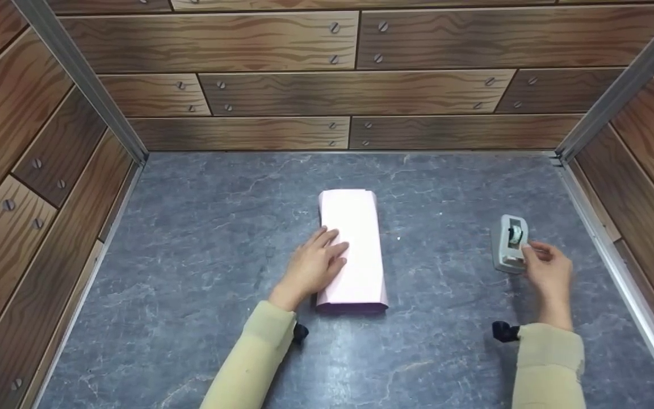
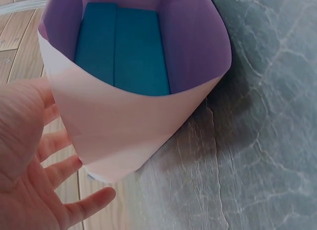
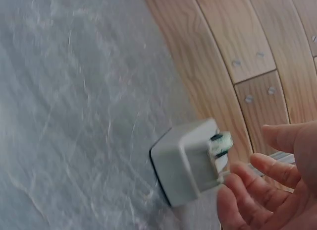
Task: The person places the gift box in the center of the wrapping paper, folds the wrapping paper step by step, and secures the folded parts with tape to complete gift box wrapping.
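A sheet of paper (image 1: 355,244), pale pink outside and purple inside, is folded into a long open-ended sleeve on the floor-like grey surface. Inside it, the left wrist view shows a teal box (image 2: 133,51). My left hand (image 1: 315,264) rests on the sleeve's left side with fingers spread and fairly straight. Over to the right, my right hand (image 1: 548,270) is at the right side of a grey tape dispenser (image 1: 499,250) holding a small roll of tape (image 1: 515,234). Its fingers (image 3: 242,190) are loosely bent, fingertips right by the dispenser, with the thumb apart from them.
The grey marbled surface (image 1: 191,255) lies under everything. Wood-patterned panels (image 1: 281,94) stand at the back and both sides, with metal strips (image 1: 616,278) along the edges. Dark wrist-worn pieces (image 1: 504,331) stick out by the sleeves.
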Available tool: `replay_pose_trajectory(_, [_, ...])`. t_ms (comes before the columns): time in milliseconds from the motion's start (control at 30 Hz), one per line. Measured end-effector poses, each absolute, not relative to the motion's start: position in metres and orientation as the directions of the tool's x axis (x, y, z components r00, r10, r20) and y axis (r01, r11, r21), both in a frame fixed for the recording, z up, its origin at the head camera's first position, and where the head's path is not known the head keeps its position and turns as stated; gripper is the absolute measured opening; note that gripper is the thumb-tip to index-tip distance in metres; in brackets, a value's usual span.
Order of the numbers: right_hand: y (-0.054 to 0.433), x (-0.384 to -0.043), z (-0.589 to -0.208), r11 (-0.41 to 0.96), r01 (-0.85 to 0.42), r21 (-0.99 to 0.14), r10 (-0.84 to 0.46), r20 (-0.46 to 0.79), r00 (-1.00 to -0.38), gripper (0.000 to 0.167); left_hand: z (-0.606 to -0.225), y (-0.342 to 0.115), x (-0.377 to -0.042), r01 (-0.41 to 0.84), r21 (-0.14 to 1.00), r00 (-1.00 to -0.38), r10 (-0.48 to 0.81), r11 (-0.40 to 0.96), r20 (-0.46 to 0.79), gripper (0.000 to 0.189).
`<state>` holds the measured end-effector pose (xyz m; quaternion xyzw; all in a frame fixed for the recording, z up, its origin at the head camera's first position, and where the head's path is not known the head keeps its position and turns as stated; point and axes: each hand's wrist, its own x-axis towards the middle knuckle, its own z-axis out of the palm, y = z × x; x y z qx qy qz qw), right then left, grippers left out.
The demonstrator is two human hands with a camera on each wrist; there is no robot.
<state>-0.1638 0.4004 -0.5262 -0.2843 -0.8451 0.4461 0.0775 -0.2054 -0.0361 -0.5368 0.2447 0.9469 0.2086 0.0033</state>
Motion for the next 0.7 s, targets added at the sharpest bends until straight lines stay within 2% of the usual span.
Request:
replay_pose_trajectory(133, [0.407,-0.163,-0.533,0.510,0.456,-0.729,0.572,-0.108,-0.813,0.050,-0.537,-0.035,-0.204,0.460,0.405,-0.881,0.465,0.790,0.092,0.039])
replay_pose_trajectory(333, [0.411,-0.163,-0.541,0.576,0.457,-0.678,0.528,-0.118,-0.841,0.053,-0.538,-0.034,-0.203,0.464,0.401,-0.878,0.470,0.790,0.091,0.039])
replay_pose_trajectory(700, [0.408,-0.169,-0.541,0.597,0.456,-0.660,0.511,-0.125,-0.850,0.051,-0.537,-0.036,-0.204,0.470,0.387,-0.877,0.471,0.794,0.099,0.039])
